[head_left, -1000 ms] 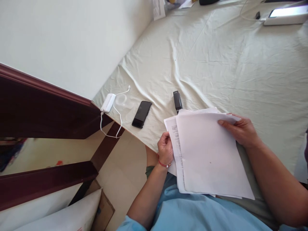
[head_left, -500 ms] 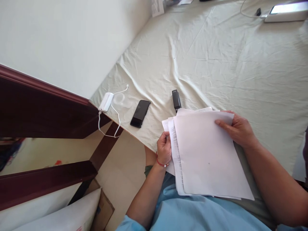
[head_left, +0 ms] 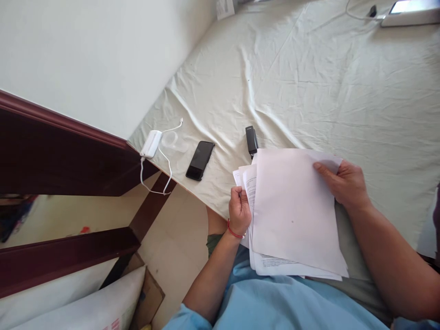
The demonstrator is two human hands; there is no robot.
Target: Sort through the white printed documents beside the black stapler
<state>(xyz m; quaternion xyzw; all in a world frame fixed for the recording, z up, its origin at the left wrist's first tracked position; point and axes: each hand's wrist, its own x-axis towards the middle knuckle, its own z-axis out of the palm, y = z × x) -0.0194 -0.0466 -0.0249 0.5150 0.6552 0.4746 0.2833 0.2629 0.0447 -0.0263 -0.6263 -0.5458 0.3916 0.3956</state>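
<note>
A stack of printed paper sheets rests over my lap at the table's edge. My left hand, with a red bracelet on the wrist, is closed on the stack's left side. On top lies a blank-looking white sheet, turned slightly against the sheets below. My right hand grips that sheet's upper right corner, thumb on top and fingers mostly hidden behind it. Just beyond the papers' top edge sits a black stapler, its near end close to the paper.
A black phone lies left of the papers. Near the corner is a white power adapter with a cable hanging over the edge. At the far right a white device with a lit screen stands on the cloth-covered table.
My right hand has shifted the top sheet up and to the right, baring printed text on the sheets below. My left hand has moved slightly right, still holding the stack.
</note>
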